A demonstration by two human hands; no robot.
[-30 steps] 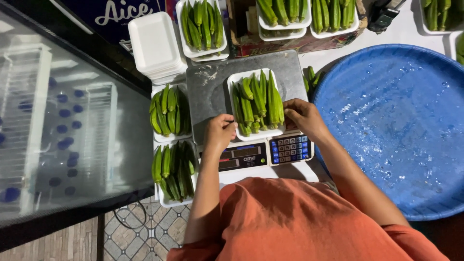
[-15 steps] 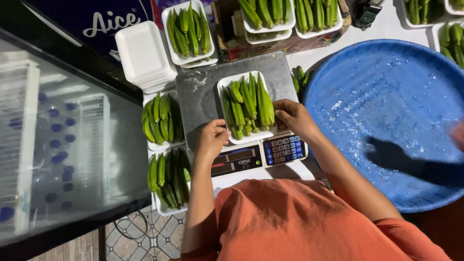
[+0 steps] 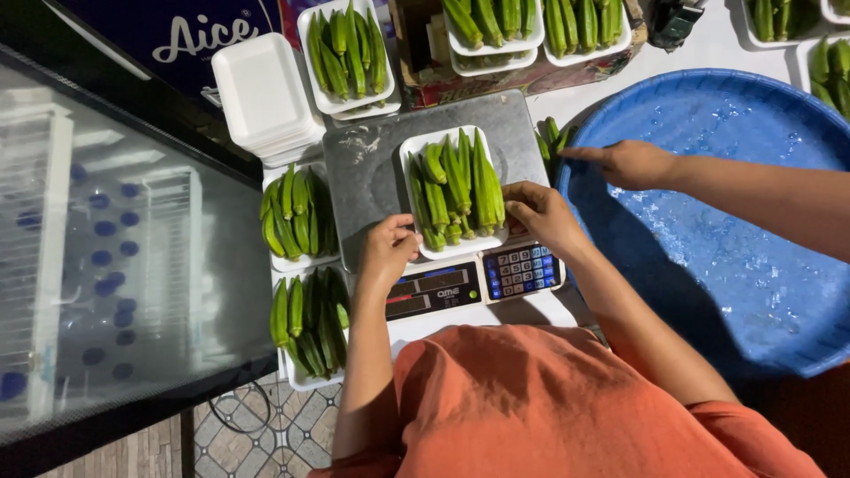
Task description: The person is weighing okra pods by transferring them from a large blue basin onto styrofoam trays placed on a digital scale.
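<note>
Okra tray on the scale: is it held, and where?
Both hands are on the white tray of okra: left hand at its near-left corner, right hand at its near-right edge. It rests on the scale platform, not lifted.

Left hand [image 3: 388,248] curled, right hand [image 3: 540,212] fingers bent, both forearms reaching forward

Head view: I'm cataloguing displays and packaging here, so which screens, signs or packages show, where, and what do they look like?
Scale display: front of the scale, near the left hand; dark strip, red digits.
Keypad: beside the display, below the right hand; blue and white keys.
Sign: top left; dark blue, white lettering.
Cardboard box: top centre, under okra trays; printed red side.
Foam tray stack: left of scale; plain white.
</note>
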